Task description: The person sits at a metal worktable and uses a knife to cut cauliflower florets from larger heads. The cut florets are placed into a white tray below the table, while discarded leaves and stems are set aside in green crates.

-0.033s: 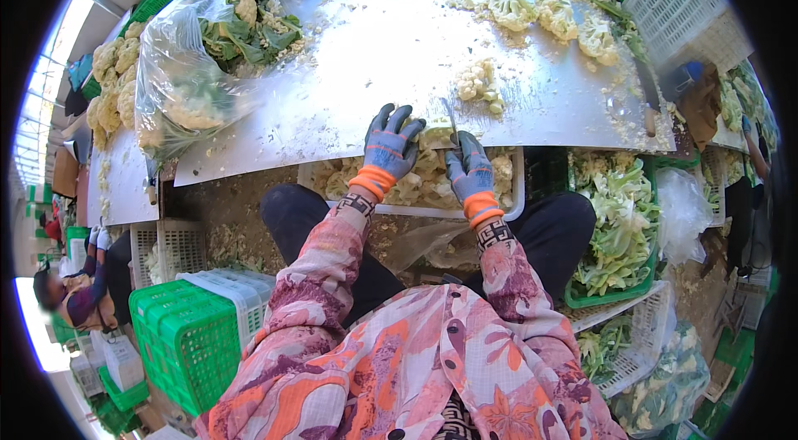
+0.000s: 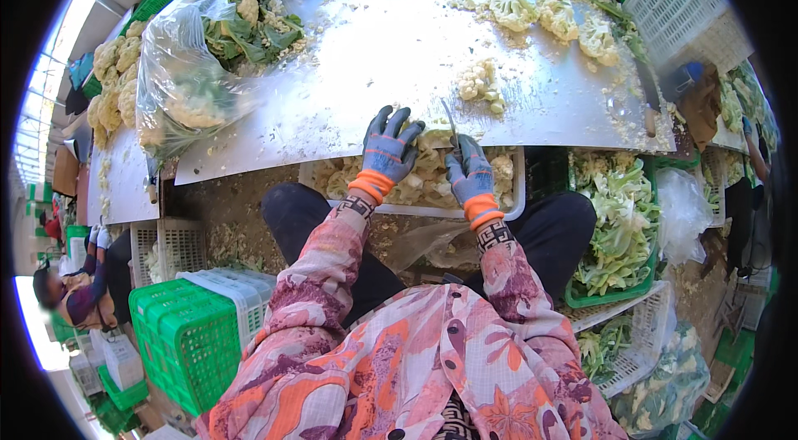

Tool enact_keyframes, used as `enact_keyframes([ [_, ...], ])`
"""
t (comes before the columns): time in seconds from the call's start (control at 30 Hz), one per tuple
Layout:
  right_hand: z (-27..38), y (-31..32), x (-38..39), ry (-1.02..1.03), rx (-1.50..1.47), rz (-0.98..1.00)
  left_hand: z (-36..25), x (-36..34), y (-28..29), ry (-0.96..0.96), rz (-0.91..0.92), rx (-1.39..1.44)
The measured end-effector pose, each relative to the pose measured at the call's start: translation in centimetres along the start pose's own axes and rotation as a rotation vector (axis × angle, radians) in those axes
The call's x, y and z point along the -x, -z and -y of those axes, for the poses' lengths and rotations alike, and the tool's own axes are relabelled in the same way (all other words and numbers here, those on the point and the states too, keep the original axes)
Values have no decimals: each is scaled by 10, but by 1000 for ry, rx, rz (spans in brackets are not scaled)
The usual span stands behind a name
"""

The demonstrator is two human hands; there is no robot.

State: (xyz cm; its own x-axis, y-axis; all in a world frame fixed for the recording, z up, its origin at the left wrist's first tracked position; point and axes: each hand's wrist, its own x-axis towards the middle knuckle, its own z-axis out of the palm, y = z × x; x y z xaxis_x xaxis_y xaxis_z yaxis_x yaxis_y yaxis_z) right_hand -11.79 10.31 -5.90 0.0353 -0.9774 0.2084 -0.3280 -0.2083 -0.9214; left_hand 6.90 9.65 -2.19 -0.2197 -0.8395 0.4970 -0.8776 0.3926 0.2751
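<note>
Grey gloves with orange cuffs cover both hands at the near edge of a metal board. The right hand is closed around a knife, its blade pointing away over the board. Beside it, the left hand has its fingers parted and slightly bent, next to a cauliflower piece at the board's edge; whether it grips the piece, I cannot tell. Below the hands, a white tray holds florets, partly under the board. Farther up the board lies a cluster, with three cut heads toward the right. Clear plastic bags cauliflower and leaves on the left. Right of the knees, a green crate is full of trimmings.
</note>
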Motion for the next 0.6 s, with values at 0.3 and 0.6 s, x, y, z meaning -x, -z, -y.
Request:
enact_keyframes([
  [0.3,-18,14,25,-71,14,-79,14,77,0,232,-295,-118],
  [0.6,39,-6,-51,-55,76,127,18,129,-10,584,-461,-130],
])
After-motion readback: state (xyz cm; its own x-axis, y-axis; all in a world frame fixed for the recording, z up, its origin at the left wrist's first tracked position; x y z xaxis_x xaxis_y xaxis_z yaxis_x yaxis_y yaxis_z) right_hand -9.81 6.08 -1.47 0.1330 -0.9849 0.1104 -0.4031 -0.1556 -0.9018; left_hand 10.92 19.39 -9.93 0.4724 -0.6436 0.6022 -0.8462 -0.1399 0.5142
